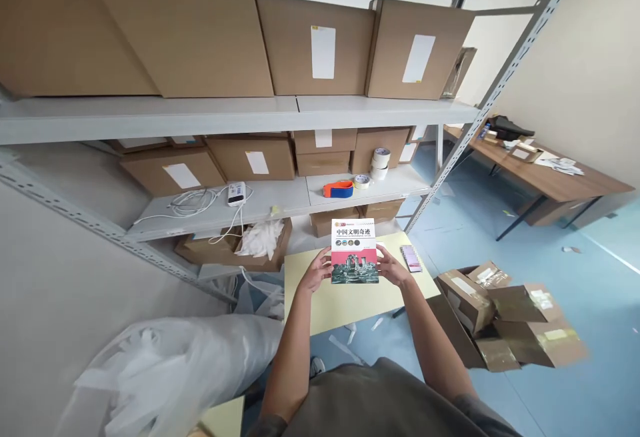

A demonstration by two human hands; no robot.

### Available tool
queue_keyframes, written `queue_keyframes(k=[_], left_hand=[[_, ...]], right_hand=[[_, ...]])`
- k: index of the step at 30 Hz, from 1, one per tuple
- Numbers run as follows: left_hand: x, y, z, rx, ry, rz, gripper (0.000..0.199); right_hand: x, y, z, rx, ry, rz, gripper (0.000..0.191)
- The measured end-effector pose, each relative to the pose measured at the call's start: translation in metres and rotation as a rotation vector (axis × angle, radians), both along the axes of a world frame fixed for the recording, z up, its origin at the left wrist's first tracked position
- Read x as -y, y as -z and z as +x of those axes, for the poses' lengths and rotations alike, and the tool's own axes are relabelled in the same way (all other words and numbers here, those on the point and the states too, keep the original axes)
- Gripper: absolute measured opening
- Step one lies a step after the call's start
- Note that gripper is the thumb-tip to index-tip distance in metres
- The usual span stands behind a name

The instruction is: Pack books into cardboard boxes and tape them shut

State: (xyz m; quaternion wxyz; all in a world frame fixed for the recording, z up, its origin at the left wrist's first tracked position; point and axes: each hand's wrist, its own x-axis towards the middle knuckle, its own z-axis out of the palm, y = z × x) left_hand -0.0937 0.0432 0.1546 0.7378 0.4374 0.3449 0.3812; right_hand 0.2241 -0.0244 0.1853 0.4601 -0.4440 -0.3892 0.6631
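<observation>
Between my two hands is a book (pixel 354 251) with a white, pink and dark green cover, its front facing me. My left hand (pixel 317 270) grips its left edge, fingers curled at the side. On the opposite edge my right hand (pixel 391 266) holds it the same way. Below the book lies a pale yellow table (pixel 320 310). A small stack of purplish printed cards or packets (pixel 411 258) rests on that table, just right of my right hand.
Cardboard boxes (pixel 320 43) fill the metal shelving ahead. An orange and blue tape dispenser (pixel 339 189), tape rolls (pixel 381 158) and a cabled white device (pixel 237 193) sit on its middle shelf. Bubble wrap (pixel 200 363) bulges at left; opened cartons (pixel 510 317) lie right. A brown desk (pixel 565 177) stands beyond.
</observation>
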Motion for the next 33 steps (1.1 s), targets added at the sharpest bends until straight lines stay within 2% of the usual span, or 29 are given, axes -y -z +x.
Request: queue_keyframes(k=[3, 5, 7, 9, 12, 14, 18, 22, 24, 26, 29, 33], left_hand=[[-0.023, 0.011, 0.002, -0.121, -0.194, 0.063, 0.074], [-0.032, 0.011, 0.015, -0.207, -0.304, 0.125, 0.06], [-0.033, 0.006, 0.038, -0.221, -0.259, 0.182, 0.052], [-0.03, -0.001, 0.065, -0.186, -0.166, 0.239, 0.057], [-0.027, -0.011, 0.098, -0.17, -0.232, 0.29, 0.067], [-0.03, -0.016, 0.107, -0.151, -0.273, 0.281, 0.069], [-0.044, -0.025, 0.098, -0.067, -0.237, 0.214, 0.07], [-0.052, -0.035, 0.077, -0.007, -0.18, 0.086, 0.079], [-0.052, -0.038, 0.069, 0.031, -0.152, 0.055, 0.084], [-0.05, -0.039, 0.064, 0.059, -0.135, 0.055, 0.087], [-0.048, -0.039, 0.06, 0.063, -0.18, 0.045, 0.09], [-0.052, -0.038, 0.055, -0.035, -0.287, 0.032, 0.088]], right_hand=[[-0.009, 0.0, -0.012, 0.047, 0.113, 0.002, 0.086], [-0.016, -0.003, -0.019, 0.077, 0.174, 0.009, 0.083], [-0.024, -0.007, -0.029, 0.112, 0.19, 0.035, 0.08], [-0.033, -0.01, -0.042, 0.146, 0.171, 0.099, 0.072], [-0.048, -0.012, -0.064, 0.168, 0.147, 0.225, 0.06], [-0.057, -0.011, -0.071, 0.158, 0.116, 0.269, 0.058], [-0.068, -0.006, -0.053, 0.126, 0.035, 0.256, 0.066], [-0.07, -0.002, -0.007, 0.225, 0.259, 0.175, 0.072], [-0.068, 0.0, 0.015, 0.23, 0.291, 0.092, 0.07], [-0.067, -0.002, 0.031, 0.142, 0.19, 0.037, 0.066], [-0.068, -0.009, 0.041, 0.002, 0.029, 0.047, 0.058], [-0.07, -0.021, 0.042, -0.074, -0.029, 0.044, 0.055]])
